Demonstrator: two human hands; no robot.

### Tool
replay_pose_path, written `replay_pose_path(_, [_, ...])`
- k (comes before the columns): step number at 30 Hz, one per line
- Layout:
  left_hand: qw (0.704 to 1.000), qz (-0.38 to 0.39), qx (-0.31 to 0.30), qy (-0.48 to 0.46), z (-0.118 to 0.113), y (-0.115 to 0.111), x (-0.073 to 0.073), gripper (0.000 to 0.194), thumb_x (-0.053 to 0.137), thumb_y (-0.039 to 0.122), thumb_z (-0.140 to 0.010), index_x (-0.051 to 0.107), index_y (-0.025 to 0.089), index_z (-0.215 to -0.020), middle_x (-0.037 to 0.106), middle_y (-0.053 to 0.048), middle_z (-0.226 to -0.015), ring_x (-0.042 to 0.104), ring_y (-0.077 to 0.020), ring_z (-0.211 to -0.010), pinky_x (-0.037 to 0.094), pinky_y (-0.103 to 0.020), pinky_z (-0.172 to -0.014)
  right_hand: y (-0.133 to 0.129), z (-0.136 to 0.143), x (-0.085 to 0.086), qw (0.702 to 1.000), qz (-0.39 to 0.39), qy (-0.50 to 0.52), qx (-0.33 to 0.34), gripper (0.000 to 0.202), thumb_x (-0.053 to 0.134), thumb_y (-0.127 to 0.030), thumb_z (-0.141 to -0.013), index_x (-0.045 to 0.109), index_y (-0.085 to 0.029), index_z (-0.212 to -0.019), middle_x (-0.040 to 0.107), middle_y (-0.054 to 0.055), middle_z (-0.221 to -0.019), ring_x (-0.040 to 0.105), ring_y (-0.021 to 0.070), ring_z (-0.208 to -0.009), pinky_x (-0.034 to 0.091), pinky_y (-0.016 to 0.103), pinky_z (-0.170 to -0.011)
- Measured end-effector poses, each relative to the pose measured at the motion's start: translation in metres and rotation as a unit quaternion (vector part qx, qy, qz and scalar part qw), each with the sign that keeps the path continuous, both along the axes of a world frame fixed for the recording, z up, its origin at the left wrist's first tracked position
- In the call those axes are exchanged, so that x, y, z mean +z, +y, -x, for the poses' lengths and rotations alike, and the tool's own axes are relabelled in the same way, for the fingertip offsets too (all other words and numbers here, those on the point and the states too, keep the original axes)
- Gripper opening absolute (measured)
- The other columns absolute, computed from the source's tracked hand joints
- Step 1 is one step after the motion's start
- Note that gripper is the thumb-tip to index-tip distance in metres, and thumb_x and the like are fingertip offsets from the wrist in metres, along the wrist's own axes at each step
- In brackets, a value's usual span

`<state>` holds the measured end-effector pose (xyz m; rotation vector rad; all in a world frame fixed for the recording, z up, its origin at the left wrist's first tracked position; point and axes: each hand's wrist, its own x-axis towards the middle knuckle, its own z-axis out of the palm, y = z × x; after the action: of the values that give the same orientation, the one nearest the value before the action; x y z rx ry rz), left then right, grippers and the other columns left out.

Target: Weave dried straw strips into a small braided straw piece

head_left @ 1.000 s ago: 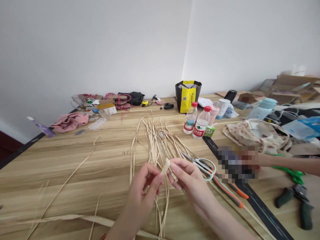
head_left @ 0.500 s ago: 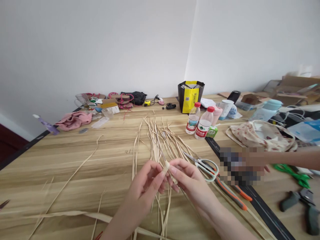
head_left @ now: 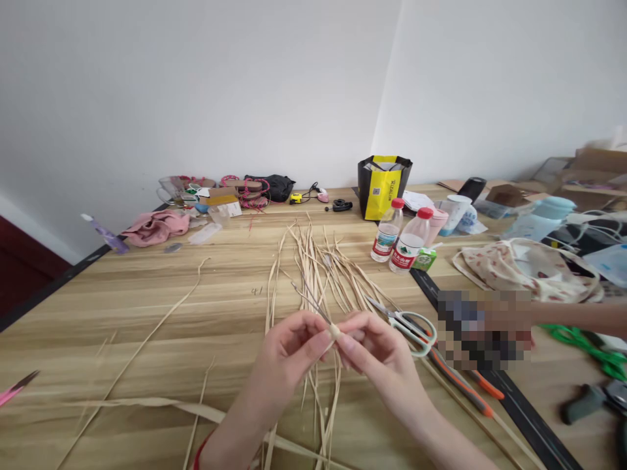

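Between my thumbs and fingertips is a pale straw strip (head_left: 334, 331), folded or wrapped round a thin dark wire-like stem (head_left: 316, 304) that points away from me. My left hand (head_left: 296, 356) pinches the strip from one side. From the other side my right hand (head_left: 382, 349) pinches it too, with the fingertips of both hands almost touching. Beneath and beyond them, a loose bundle of long straw strips (head_left: 307, 261) lies on the wooden table (head_left: 161, 352). Scissors with pale green handles (head_left: 414, 331) rest right of my right hand.
Orange-and-grey tool handles (head_left: 460, 382) lie beyond the scissors. Two water bottles (head_left: 410, 241) stand before a yellow-black bag (head_left: 385, 189). At right, another person's arm (head_left: 578, 313) reaches in, its hand blurred out. Pink-handled scissors (head_left: 17, 388) lie at left, a pink cloth (head_left: 155, 227) farther back.
My fingertips have shifted slightly down and right, closing tighter round the straw strip. The view has swung a little left, bringing the pink-handled scissors further into view.
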<state>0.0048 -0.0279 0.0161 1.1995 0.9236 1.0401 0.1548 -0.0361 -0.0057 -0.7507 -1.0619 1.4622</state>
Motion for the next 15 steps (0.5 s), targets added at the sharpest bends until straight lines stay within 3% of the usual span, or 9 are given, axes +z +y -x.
replay_pose_path(6, [0.993,-0.096,0.061,0.036,-0.007,-0.006,-0.001,0.009,0.061,0.022,-0.085,0.06,0.02,-0.076,0.061,0.003,-0.071,0.059,-0.0106,-0.068,0.047,-0.021,-0.068,0.002,0.0,-0.004,0.996,0.051,0.056,0.05,0.013,0.069,-0.032,-0.082,0.065,-0.02,-0.085,0.054,-0.004,-0.059,0.045,0.0058,-0.051,0.029,0.019,-0.048])
replay_pose_path(10, [0.997,-0.076,0.025,0.023,-0.009,-0.013,0.001,0.007,0.057,0.024,-0.088,0.059,0.02,-0.084,0.064,0.002,-0.072,0.062,-0.0121,-0.066,0.05,-0.024,-0.068,0.004,0.001,-0.005,0.987,0.081,0.124,0.069,0.02,0.071,-0.035,-0.079,0.067,-0.02,-0.091,0.055,-0.003,-0.063,0.041,0.0046,-0.049,0.026,0.019,-0.048])
replay_pose_path(15, [0.995,-0.083,0.028,0.046,-0.012,-0.019,0.007,0.007,0.059,0.02,-0.086,0.06,0.02,-0.079,0.063,0.003,-0.067,0.058,-0.0095,-0.06,0.05,-0.021,-0.067,0.005,0.0,-0.006,0.989,0.067,0.115,0.055,0.016,0.073,-0.034,-0.078,0.067,-0.019,-0.08,0.046,-0.007,-0.055,0.031,0.0027,-0.045,0.022,0.019,-0.047])
